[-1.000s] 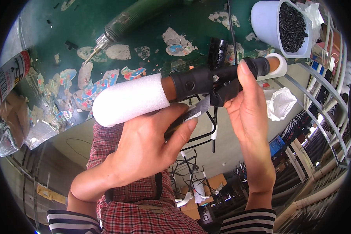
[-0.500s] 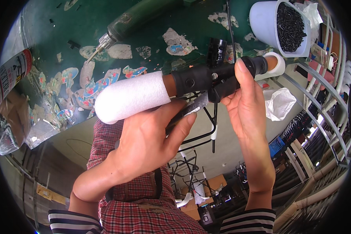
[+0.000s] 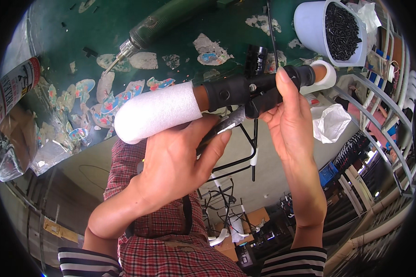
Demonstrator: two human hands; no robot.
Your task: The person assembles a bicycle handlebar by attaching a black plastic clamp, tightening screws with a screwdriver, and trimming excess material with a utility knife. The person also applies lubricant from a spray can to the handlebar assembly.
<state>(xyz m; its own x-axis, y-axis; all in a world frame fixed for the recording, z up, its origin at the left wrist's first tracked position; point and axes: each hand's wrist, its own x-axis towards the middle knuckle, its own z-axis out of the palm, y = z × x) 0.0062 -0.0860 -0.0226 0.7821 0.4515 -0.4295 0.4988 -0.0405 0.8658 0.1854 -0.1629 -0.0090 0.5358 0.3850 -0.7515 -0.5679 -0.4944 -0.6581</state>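
The long piece in both hands lies almost level across the middle of the view, its axis running from lower left to upper right. It is a bar with a white foam sleeve (image 3: 156, 115) on its left end, a black clamp block (image 3: 245, 94) in the middle and a second white foam sleeve end (image 3: 326, 76) at the far right. The whole piece is held up off the green counter (image 3: 69, 55), just in front of the person's chest.

The right hand (image 3: 293, 122) is the nearer one to the clamp — its grip is closed around the block from below and behind, with one finger laid up over the top of the bar. The left hand (image 3: 178, 159) sits lower and to the left, under the foam sleeve; its grip is pinched on a slim dark tool (image 3: 222, 129) whose tip points up and right toward the underside of the clamp. So the clamp lies up and to the right of the left grip, just beside the tool tip; whether they touch cannot be told.

Against the picture from a second ago, the bar has kept the same tilt and place, the right hand's hold looks unchanged, and the left hand has shifted only slightly with the tool.

On the counter behind lie a green power tool (image 3: 162, 23), a spray can (image 3: 11, 90) and a white cup of black screws (image 3: 330, 27).
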